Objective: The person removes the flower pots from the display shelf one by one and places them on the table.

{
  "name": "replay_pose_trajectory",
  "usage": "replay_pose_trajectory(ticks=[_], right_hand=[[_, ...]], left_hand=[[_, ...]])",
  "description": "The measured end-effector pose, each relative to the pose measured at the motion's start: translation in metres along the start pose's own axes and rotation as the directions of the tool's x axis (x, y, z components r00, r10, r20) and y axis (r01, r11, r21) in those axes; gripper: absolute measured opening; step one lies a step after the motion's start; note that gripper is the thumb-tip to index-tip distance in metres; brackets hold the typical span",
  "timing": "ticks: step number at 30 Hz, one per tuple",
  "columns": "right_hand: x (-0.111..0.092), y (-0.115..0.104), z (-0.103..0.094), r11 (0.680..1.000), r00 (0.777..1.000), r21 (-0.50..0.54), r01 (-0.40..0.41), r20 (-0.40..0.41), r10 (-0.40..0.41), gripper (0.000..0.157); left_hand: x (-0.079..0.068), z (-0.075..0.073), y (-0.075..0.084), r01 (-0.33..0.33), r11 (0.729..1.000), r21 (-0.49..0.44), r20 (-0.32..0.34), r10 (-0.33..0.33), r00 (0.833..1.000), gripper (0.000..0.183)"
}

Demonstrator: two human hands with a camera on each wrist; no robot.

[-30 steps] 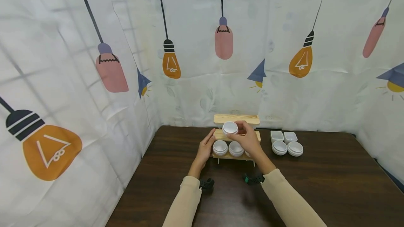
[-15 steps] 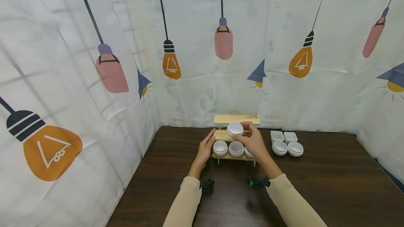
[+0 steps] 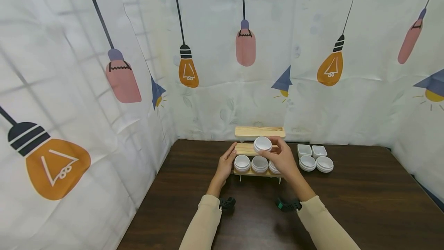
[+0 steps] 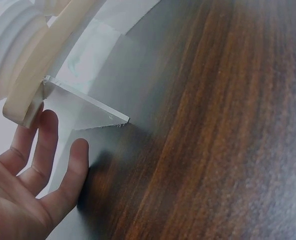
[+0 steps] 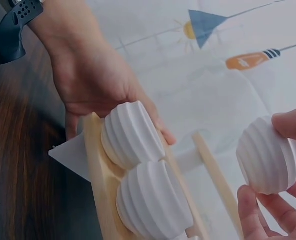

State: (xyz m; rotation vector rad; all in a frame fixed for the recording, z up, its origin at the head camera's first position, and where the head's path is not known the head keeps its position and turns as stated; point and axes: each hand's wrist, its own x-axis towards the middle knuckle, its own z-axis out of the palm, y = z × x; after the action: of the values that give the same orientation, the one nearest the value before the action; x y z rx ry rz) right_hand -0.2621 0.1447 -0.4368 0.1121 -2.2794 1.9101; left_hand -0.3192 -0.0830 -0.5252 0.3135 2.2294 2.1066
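A three-tier wooden rack (image 3: 260,131) with clear supports stands at the back of the table. My right hand (image 3: 282,157) pinches a small white ribbed bowl (image 3: 262,143) between thumb and fingers, over the right part of the middle tier (image 3: 244,149) in the head view. The right wrist view shows that bowl (image 5: 269,155) apart from the tiers. On the lower tier stand three like bowls (image 3: 242,163), the right one partly hidden by my right hand. My left hand (image 3: 224,163) is at the rack's left end, its fingertips (image 4: 48,116) touching the lower tier's end (image 4: 20,107).
Right of the rack, two round white bowls (image 3: 307,163) stand in front of two square white dishes (image 3: 319,151) on the dark wooden table (image 3: 364,196). A white curtain (image 3: 211,107) printed with lamps hangs close behind the table.
My right hand has moved the held bowl to the right and slightly down along the middle tier. My left hand has stayed at the rack's left end.
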Motion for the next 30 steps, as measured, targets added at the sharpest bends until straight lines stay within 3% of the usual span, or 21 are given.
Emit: replay_pose_trajectory(ticks=[9, 17, 30], right_hand=[[-0.004, 0.004, -0.01, 1.0, 1.0, -0.011, 0.019, -0.01, -0.019, 0.058], [-0.01, 0.012, -0.022, 1.0, 1.0, -0.01, 0.02, -0.009, -0.02, 0.059], [-0.022, 0.02, -0.042, 0.999, 0.999, -0.022, 0.033, -0.027, -0.034, 0.06]], left_hand=[[-0.014, -0.003, 0.03, 0.01, 0.999, 0.035, 0.041, -0.011, 0.999, 0.049], [-0.016, -0.002, 0.031, 0.018, 1.0, -0.001, 0.028, -0.018, 0.999, 0.046], [-0.016, -0.003, 0.03, 0.018, 1.0, 0.025, 0.028, -0.018, 0.999, 0.046]])
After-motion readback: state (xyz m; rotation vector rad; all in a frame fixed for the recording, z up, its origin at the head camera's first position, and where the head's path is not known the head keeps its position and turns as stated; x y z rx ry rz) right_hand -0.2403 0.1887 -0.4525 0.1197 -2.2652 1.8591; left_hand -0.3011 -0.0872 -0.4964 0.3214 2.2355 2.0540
